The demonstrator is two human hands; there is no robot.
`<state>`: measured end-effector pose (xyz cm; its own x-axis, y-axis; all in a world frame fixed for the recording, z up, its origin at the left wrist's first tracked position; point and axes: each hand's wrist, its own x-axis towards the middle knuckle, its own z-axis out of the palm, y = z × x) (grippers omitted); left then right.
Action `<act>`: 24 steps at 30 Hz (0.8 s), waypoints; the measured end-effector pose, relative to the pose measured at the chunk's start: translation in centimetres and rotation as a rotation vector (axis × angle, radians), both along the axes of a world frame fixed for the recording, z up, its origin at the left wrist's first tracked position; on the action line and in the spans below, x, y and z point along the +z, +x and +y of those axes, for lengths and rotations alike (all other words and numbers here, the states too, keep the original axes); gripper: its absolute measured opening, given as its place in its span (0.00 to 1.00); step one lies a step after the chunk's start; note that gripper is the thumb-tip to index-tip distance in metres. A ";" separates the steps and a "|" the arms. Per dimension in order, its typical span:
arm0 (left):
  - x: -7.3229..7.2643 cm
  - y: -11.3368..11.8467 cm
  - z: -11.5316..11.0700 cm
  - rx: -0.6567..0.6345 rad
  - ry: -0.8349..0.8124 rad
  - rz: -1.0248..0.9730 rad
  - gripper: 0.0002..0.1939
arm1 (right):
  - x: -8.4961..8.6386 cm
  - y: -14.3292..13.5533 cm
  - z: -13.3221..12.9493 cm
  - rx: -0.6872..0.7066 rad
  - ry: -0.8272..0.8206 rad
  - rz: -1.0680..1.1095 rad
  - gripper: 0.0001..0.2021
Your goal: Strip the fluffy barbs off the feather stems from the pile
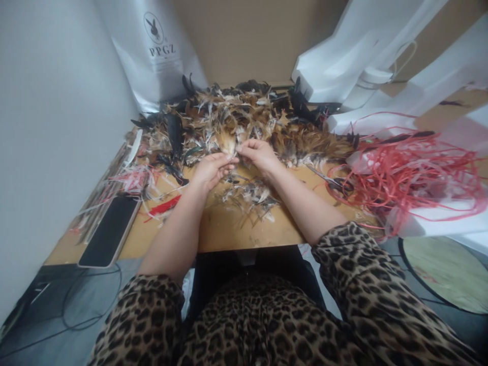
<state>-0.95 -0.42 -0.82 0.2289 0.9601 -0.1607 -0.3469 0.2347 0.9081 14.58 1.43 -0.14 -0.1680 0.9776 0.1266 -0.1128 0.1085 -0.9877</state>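
Note:
Near the middle of the wooden table, my left hand (pixel 215 169) pinches the base of a small light-tan feather bunch (pixel 227 140), fingers curled. Close beside it on the right, my right hand (pixel 259 154) has its thumb and forefinger pressed together at the same bunch; what lies between those fingertips is too small to make out. A wide heap of brown, white and black feathers (pixel 312 142) spreads behind both hands. Loose feather scraps (pixel 253 195) lie on the table just in front of them, between my forearms.
A phone (pixel 109 231) lies at the table's left edge, near a red strip bundle (pixel 164 205). Scissors (pixel 335 182) rest right of my right forearm, beside tangled red strings (pixel 415 175). A silver bag (pixel 163 66) stands at the back left, white bags (pixel 324 66) at the back right.

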 end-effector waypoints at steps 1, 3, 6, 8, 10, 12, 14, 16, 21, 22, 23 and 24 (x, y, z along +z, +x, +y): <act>0.0 0.0 0.0 -0.006 -0.005 -0.001 0.07 | 0.0 -0.1 0.0 0.003 0.007 -0.012 0.15; 0.0 0.0 0.0 -0.017 -0.009 0.004 0.07 | 0.0 -0.2 -0.1 0.009 0.015 -0.026 0.15; -0.1 -0.1 0.1 -0.037 -0.005 0.021 0.07 | 0.1 -0.2 -0.2 0.012 0.021 -0.034 0.13; -0.1 0.0 0.1 -0.048 0.000 0.031 0.07 | 0.2 -0.2 -0.3 0.009 0.030 -0.043 0.12; -0.1 0.0 0.1 -0.049 0.004 0.041 0.07 | 0.1 -0.2 -0.3 0.008 0.045 -0.056 0.12; 0.0 0.1 0.0 -0.040 0.001 0.053 0.07 | 0.0 -0.2 -0.4 0.011 0.057 -0.071 0.12; 0.0 0.1 -0.1 -0.034 -0.002 0.064 0.07 | -0.1 -0.3 -0.4 0.015 0.063 -0.089 0.12; 0.0 0.1 -0.1 -0.035 0.003 0.068 0.07 | -0.2 -0.4 -0.3 0.023 0.063 -0.090 0.12; 0.0 -0.3 0.3 0.040 0.057 0.012 0.06 | 0.3 0.4 0.1 -0.033 0.012 -0.015 0.15; 0.0 -0.4 0.5 0.075 0.068 -0.013 0.06 | 0.6 0.9 0.2 -0.028 0.003 -0.002 0.16; 0.0 -0.5 0.6 0.111 0.073 -0.037 0.06 | 0.9 1.5 0.2 0.005 0.000 0.003 0.16; 0.0 -0.6 0.7 0.144 0.072 -0.059 0.05 | 1.4 2.1 0.2 0.094 -0.010 -0.024 0.16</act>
